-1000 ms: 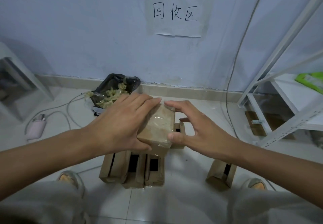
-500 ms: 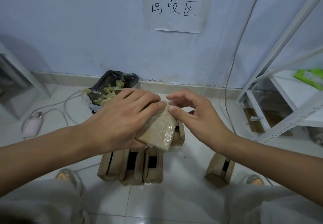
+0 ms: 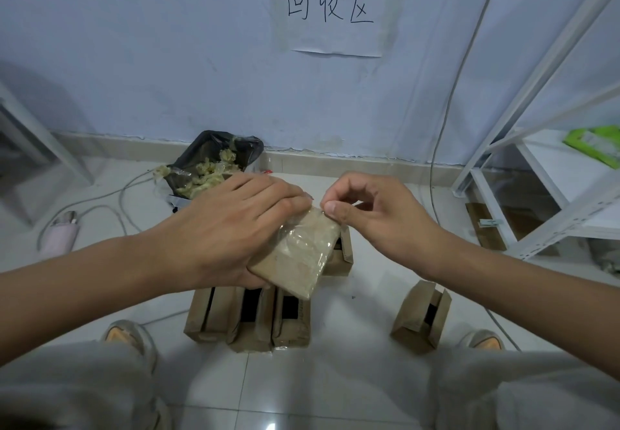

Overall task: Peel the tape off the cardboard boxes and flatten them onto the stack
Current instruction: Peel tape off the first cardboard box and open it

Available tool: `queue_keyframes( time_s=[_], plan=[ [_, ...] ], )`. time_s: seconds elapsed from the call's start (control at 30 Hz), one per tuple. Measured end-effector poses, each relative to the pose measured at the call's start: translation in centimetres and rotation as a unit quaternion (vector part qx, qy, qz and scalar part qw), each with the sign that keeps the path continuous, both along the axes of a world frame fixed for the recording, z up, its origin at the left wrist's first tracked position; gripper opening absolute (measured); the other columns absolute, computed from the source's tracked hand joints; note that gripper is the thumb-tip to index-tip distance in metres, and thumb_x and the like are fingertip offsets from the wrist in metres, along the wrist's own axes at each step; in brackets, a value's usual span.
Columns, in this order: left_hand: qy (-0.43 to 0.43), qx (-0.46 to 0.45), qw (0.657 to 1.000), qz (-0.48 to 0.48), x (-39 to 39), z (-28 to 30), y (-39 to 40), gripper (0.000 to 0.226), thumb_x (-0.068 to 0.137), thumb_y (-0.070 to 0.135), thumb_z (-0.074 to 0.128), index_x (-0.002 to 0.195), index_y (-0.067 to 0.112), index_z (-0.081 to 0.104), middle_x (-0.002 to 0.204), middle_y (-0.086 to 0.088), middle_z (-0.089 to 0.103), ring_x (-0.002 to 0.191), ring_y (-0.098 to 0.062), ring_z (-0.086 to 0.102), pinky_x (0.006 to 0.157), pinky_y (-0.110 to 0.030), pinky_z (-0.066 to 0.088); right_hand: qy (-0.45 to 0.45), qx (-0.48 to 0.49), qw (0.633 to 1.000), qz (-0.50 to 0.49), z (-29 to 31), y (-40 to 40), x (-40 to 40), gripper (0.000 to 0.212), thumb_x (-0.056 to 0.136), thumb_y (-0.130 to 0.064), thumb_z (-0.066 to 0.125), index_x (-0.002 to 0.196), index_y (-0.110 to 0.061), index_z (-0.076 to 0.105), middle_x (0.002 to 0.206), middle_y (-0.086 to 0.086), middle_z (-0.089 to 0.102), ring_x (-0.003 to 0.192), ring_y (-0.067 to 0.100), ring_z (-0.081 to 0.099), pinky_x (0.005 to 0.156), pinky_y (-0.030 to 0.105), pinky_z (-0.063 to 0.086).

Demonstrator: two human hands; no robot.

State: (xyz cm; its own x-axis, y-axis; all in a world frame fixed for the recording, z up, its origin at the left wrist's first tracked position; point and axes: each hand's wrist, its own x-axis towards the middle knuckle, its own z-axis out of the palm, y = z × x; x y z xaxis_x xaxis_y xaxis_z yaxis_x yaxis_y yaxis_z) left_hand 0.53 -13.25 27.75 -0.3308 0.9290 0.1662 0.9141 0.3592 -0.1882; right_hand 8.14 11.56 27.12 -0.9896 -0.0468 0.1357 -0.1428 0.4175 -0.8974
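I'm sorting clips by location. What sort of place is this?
Probably a recycling corner of a storeroom: a handwritten wall sign, a black bag of peeled tape, taped cardboard boxes on the tiled floor, and white metal shelving.

Body check, head view — both forearms bare from frame edge to wrist, no sleeves visible, no watch, rings or bands on the left hand (image 3: 235,228) or right hand (image 3: 379,215). Fingernails short, unpainted. Legs fill the lower left and lower right of the frame: light grey trousers (image 3: 73,386), soft loose fabric, plain, no print or seams readable. Two shoes poke out past the knees — left shoe (image 3: 129,337) and right shoe (image 3: 483,340), both pale grey-white uppers with an orange-tan patch at the toe. Laces or fastenings too blurred to tell.
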Motion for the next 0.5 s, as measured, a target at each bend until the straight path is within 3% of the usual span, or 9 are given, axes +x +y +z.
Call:
queue_keyframes(
  time_s=[0.1, 0.23, 0.37, 0.5],
  plan=[
    [-0.058, 0.033, 0.997, 0.028, -0.2, 0.2, -0.6, 0.112, 0.058, 0.079, 0.073, 0.147, 0.018, 0.041, 0.141, 0.001, 0.049, 0.127, -0.019, 0.046, 0.108, -0.031, 0.031, 0.009, 0.006, 1.000, 0.010, 0.8, 1.1, 0.2, 0.006, 0.099, -0.012, 0.070, 0.095, -0.011, 0.075, 0.094, 0.000, 0.076, 0.093, 0.010, 0.071, 0.087, 0.033, 0.058],
    [-0.050, 0.031, 0.998, 0.031, 0.2, 0.2, -0.7, 0.113, 0.056, 0.077, 0.074, 0.146, 0.016, 0.044, 0.139, 0.000, 0.050, 0.127, -0.020, 0.046, 0.108, -0.032, 0.030, 0.017, 0.051, 0.997, 0.049, 1.3, 1.6, 0.8, 0.007, 0.101, -0.013, 0.069, 0.098, -0.010, 0.074, 0.100, 0.000, 0.076, 0.098, 0.020, 0.071, 0.086, 0.048, 0.058],
    [-0.041, 0.022, 0.998, 0.034, 0.5, 0.2, -0.5, 0.109, 0.060, 0.077, 0.069, 0.146, 0.014, 0.044, 0.139, -0.002, 0.051, 0.126, -0.022, 0.048, 0.107, -0.035, 0.033, 0.018, 0.022, 0.998, 0.057, 1.2, 1.5, 0.8, 0.006, 0.101, -0.011, 0.067, 0.098, -0.008, 0.071, 0.107, 0.001, 0.076, 0.103, 0.019, 0.070, 0.077, 0.042, 0.058],
    [-0.031, 0.040, 0.998, 0.036, 0.5, 0.6, -0.2, 0.110, 0.060, 0.076, 0.074, 0.146, 0.014, 0.044, 0.141, -0.003, 0.051, 0.127, -0.024, 0.048, 0.107, -0.037, 0.035, -0.020, -0.087, 0.996, 0.022, 1.2, 1.6, 0.7, 0.007, 0.103, -0.006, 0.062, 0.103, 0.000, 0.066, 0.109, 0.007, 0.078, 0.102, 0.021, 0.072, 0.075, 0.033, 0.058]
  ],
)
